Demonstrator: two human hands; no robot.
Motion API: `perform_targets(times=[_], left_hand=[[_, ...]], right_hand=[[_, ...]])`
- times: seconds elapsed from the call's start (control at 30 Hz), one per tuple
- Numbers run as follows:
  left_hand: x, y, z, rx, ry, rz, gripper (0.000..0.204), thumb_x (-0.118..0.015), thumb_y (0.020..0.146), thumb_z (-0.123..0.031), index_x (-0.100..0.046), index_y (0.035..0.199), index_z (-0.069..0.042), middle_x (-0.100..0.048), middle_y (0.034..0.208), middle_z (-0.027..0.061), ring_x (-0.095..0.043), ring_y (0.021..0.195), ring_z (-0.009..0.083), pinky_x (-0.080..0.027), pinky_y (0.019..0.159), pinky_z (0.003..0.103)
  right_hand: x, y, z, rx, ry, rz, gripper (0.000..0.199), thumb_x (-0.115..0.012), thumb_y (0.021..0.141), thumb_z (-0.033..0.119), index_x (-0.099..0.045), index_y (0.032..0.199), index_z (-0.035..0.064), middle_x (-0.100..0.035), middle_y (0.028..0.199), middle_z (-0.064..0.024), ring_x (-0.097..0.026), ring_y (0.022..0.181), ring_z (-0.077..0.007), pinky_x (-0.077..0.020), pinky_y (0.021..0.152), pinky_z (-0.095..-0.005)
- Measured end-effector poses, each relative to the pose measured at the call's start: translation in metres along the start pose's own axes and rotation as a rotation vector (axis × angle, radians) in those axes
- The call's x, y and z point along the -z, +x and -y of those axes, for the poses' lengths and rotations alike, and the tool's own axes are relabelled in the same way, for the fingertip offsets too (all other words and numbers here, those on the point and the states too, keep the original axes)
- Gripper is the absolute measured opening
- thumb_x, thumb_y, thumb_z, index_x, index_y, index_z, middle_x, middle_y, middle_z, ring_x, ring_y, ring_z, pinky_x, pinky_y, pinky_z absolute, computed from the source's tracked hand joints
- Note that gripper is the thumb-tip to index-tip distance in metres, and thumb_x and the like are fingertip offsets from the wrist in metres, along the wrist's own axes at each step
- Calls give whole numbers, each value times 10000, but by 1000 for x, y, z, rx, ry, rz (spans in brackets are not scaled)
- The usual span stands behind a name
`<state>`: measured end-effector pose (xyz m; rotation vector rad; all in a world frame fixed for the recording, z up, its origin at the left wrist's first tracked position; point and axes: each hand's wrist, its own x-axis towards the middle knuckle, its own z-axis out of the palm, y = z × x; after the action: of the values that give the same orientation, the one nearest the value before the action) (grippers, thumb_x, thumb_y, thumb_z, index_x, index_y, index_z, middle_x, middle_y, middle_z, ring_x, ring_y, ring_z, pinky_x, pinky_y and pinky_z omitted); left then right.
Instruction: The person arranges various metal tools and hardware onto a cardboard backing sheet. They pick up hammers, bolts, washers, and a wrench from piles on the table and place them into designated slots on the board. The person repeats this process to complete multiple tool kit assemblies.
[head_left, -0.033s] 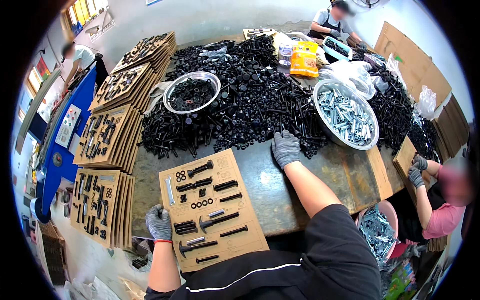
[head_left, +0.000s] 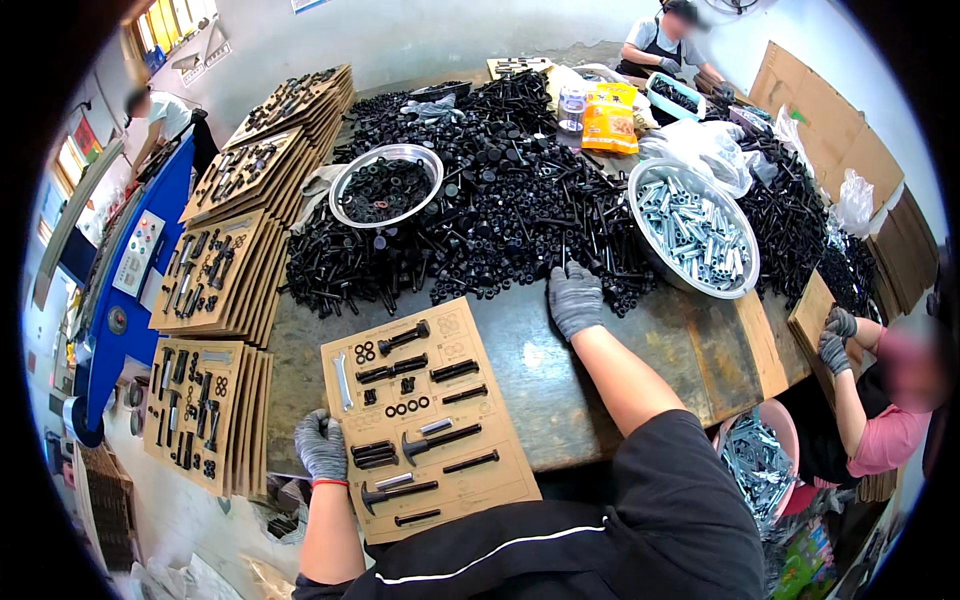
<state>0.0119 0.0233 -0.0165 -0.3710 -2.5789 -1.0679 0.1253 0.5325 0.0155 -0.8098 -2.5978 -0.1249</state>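
My left hand [head_left: 321,445], in a grey knitted glove, grips the left edge of a brown cardboard display board [head_left: 490,485]. The board leans toward me against the table's front edge. It carries several black bolts, small black rings, hammer-shaped black pieces, silver sleeves and a silver open-ended wrench [head_left: 343,381]. Gloved in the same grey, my right hand [head_left: 576,303] lies at the near edge of a large heap of black bolts and nuts [head_left: 510,205]. Its fingers are curled and pressed together among the nuts; whatever they hold is hidden.
Filled boards [head_left: 232,360] stand stacked at left. A metal bowl of black rings [head_left: 435,205] sits on the heap; another bowl [head_left: 742,292] holds silver sleeves. At right, a co-worker's gloved hands [head_left: 835,345] hold a board above a pink tub [head_left: 790,430]. Two people work farther back.
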Motion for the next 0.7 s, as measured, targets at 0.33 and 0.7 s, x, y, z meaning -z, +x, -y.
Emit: perform_targets(times=[0.33, 0.7], left_hand=[[9, -1, -32, -17, 4, 15, 152, -666, 767, -30, -661, 911, 18, -660, 770, 143, -632, 681, 234, -524, 694, 349], [5, -3, -21, 51, 32, 32, 187, -686, 774, -59, -658, 950, -2, -645, 830, 144, -618, 799, 285, -503, 785, 388]], right_hand=[[7, -82, -5, 55, 4, -72, 333, -561, 841, 223, -628, 1131, 75, -592, 1201, -147, -518, 1149, -344, -354, 1014, -518], [20, -63, 31, -285, 88, 150, 681, -603, 819, 374, -441, 1355, -12, -354, 1458, -240, -340, 1334, -422, -299, 1109, -489]])
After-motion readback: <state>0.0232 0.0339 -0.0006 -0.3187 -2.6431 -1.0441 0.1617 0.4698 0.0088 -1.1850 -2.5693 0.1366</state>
